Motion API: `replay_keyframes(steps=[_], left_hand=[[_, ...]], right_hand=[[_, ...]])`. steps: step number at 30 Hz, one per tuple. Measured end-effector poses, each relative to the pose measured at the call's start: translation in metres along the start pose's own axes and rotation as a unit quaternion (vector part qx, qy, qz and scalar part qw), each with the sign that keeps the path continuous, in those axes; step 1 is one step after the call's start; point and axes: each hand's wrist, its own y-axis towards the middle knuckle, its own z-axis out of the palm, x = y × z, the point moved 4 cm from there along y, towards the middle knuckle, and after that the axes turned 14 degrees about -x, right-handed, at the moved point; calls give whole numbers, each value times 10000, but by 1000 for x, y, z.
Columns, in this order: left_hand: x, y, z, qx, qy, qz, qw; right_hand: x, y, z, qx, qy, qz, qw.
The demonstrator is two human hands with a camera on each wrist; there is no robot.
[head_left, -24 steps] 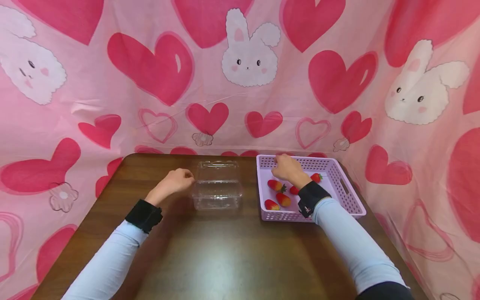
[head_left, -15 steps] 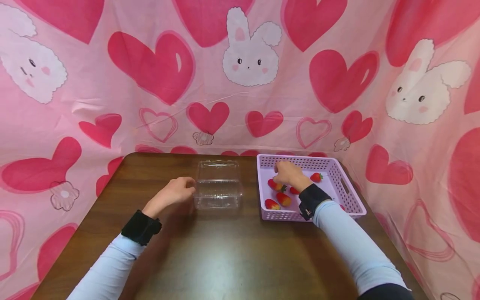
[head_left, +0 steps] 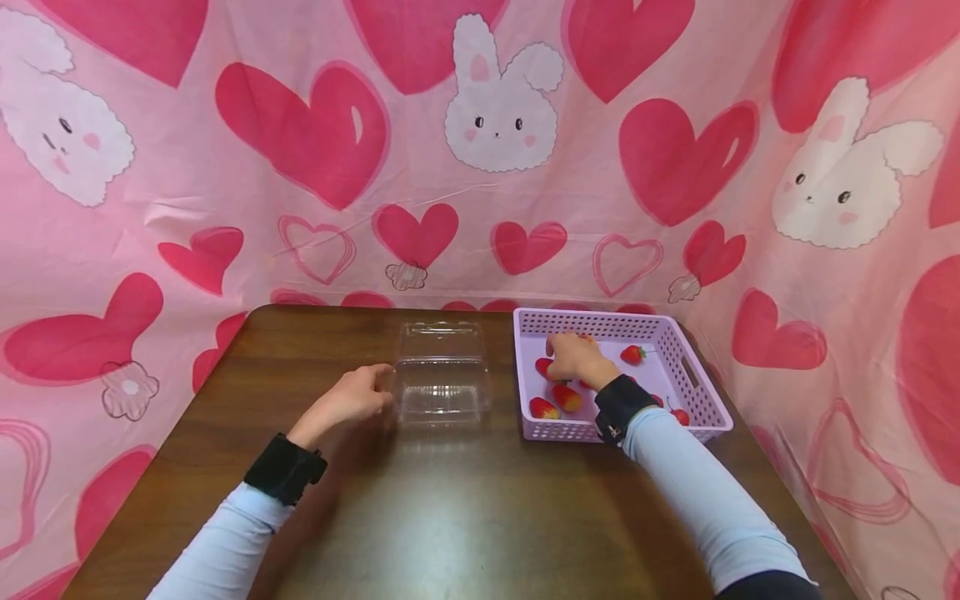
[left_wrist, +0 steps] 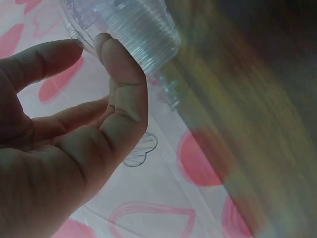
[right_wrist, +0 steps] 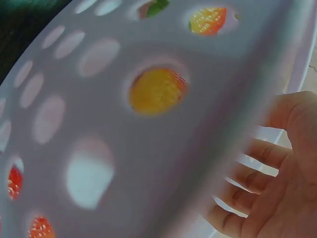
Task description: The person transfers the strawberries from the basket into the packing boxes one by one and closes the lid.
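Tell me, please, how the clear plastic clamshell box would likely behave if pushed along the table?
The clamshell box looks thin-walled and holds nothing, so it is probably very light and would skid easily on the glossy table. Its ribbed walls may flex under the left hand at its edge. The open lid could make it tip backwards.

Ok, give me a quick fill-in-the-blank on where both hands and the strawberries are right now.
The left hand touches the clear plastic ____ on the table.
The right hand reaches into the ____ basket.
The strawberries lie in the ____.
The clear clamshell box holds ____ strawberries.

Missing words: box; purple; basket; no
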Motion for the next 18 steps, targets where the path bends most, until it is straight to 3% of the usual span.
replay_keyframes(steps=[6, 18], left_hand=[[6, -2, 7, 168, -287, -72, 9994], [13, -6, 13, 165, -663, -120, 9976]], right_hand=[[-1, 1, 5, 42, 100, 82, 9999], [-8, 1, 12, 64, 151, 200, 9997]])
